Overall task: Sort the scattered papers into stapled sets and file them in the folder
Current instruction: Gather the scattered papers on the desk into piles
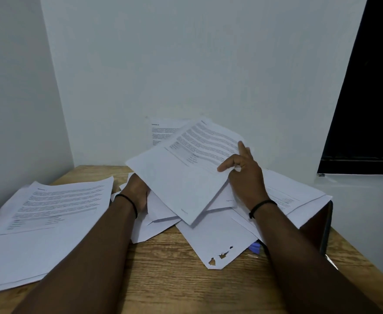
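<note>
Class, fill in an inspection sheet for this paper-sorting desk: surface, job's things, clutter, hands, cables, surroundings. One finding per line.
Surface: light brown wood-grain table, partly covered with paper.
Job's things: lifted printed white sheet tilted above the scattered white paper heap; squared stack of printed white pages at left; dark brown folder-like cover under the papers at right; stapler not seen.
Clutter: front sheet's torn corner with holes; small blue object peeking from beneath the heap.
Hands: right hand pinches the lifted sheet's edge; left hand reaches under it, fingers hidden.
Cables: nothing seen.
Surroundings: plain white wall; black panel at right.
</note>
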